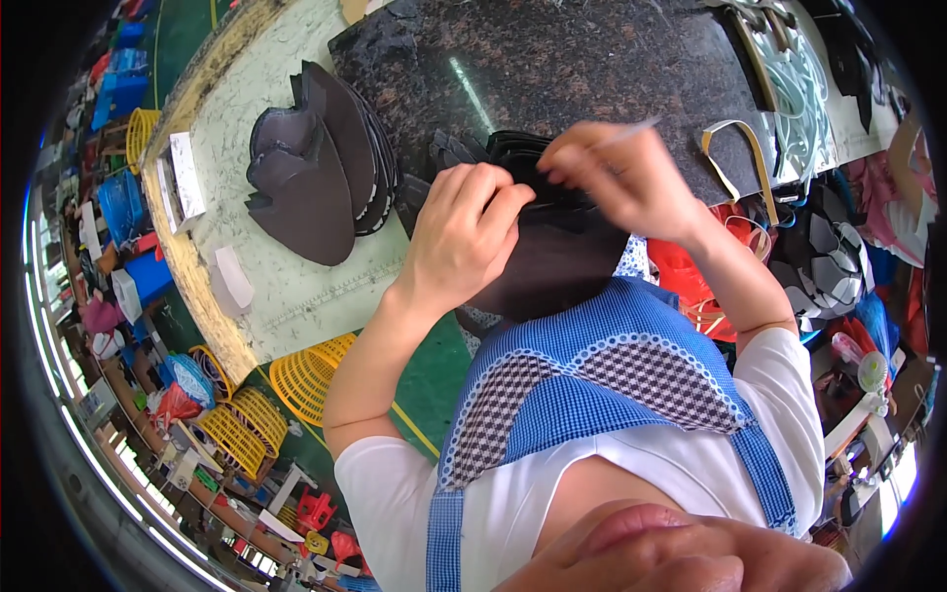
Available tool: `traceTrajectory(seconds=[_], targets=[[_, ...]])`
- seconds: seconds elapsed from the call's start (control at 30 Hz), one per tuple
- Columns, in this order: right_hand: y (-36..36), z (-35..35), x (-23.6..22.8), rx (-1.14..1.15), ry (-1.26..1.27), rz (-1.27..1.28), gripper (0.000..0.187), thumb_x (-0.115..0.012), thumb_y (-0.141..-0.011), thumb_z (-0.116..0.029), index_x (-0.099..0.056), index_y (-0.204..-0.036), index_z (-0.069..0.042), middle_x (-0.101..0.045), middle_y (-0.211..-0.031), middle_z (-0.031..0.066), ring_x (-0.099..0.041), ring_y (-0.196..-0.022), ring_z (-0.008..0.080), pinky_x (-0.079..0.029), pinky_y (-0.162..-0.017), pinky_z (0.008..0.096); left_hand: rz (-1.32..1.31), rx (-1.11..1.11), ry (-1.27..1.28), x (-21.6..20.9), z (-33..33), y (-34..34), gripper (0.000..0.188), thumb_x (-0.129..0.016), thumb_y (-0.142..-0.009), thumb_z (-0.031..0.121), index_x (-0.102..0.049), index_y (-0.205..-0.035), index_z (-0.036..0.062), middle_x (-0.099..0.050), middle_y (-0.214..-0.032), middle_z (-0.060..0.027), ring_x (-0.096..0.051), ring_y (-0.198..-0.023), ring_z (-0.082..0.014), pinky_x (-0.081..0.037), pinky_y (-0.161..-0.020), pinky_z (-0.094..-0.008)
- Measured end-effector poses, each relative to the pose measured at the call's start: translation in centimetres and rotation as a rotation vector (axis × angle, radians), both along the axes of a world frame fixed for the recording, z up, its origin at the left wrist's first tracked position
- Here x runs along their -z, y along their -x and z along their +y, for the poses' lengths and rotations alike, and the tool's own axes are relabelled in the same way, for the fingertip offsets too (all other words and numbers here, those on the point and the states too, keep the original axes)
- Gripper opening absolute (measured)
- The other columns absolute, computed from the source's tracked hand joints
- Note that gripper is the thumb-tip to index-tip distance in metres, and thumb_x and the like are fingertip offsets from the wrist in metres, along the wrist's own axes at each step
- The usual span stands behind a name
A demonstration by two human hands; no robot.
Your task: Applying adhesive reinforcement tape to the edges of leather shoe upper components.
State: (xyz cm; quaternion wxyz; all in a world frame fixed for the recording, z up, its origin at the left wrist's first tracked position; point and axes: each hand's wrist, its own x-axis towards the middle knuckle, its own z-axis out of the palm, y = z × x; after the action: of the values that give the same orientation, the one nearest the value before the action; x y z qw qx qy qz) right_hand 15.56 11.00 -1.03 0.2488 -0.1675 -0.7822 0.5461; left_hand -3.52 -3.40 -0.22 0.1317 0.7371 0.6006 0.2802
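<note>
My left hand (464,232) is closed with its fingertips pinched on the upper edge of a black shoe-upper piece (552,261), which hangs between the stone slab and my apron. My right hand (631,183), smeared by motion, is over the same piece with its fingers bent together. A thin, pale, pointed tool (636,129) sticks out from it; its kind is too blurred to tell. More black pieces (518,144) lie just beyond my fingers on the slab's near edge. To the left, a fanned stack of dark shoe-upper pieces (316,183) rests on the pale tabletop.
The dark stone slab (552,69) covers the table's far middle. White straps (799,89) and a beige band (735,163) are at the right. A white box (185,176) and paper slip (233,277) lie left. Yellow baskets (306,380) stand below the table; red bags (681,281) are right.
</note>
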Motion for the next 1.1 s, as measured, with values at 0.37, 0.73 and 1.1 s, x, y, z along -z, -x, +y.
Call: traceTrajectory(seconds=[0.37, 0.73, 1.1], targets=[[-2.1, 1.5, 0.6, 0.322, 0.352, 0.053, 0.032, -0.045, -0.109, -0.024, -0.066, -0.1, -0.002, -0.066, -0.079, 0.0007, -0.062, -0.072, 0.006, -0.05, -0.065, 0.0218, 0.049, 0.095, 0.013, -0.3, 2.3, -0.1, 0.03, -0.067, -0.068, -0.001, -0.057, -0.097, 0.0027, -0.06, -0.125, -0.0163, -0.056, -0.123, -0.0348, -0.048, -0.101, -0.0461], [-0.2, 0.6, 2.2, 0.053, 0.015, -0.01, 0.015, -0.059, -0.098, -0.011, -0.066, -0.099, 0.002, -0.067, -0.076, 0.0137, -0.069, -0.069, 0.0279, -0.055, -0.064, 0.0365, 0.059, 0.053, -0.01, 0.4, 2.7, -0.5, 0.042, -0.069, -0.061, -0.002, -0.057, -0.101, 0.0038, -0.058, -0.107, -0.0124, -0.06, -0.104, -0.0339, -0.051, -0.092, -0.0453], [-1.2, 0.8, 2.6, -0.001, -0.18, -0.223, 0.01, -0.064, -0.093, -0.008, -0.064, -0.098, 0.001, -0.064, -0.078, 0.0207, -0.065, -0.072, 0.0408, -0.051, -0.063, 0.0446, 0.097, 0.094, 0.103, -0.3, 3.9, -0.9, 0.034, -0.062, -0.065, 0.001, -0.055, -0.098, 0.0019, -0.054, -0.138, -0.0213, -0.051, -0.128, -0.0417, -0.045, -0.104, -0.047]])
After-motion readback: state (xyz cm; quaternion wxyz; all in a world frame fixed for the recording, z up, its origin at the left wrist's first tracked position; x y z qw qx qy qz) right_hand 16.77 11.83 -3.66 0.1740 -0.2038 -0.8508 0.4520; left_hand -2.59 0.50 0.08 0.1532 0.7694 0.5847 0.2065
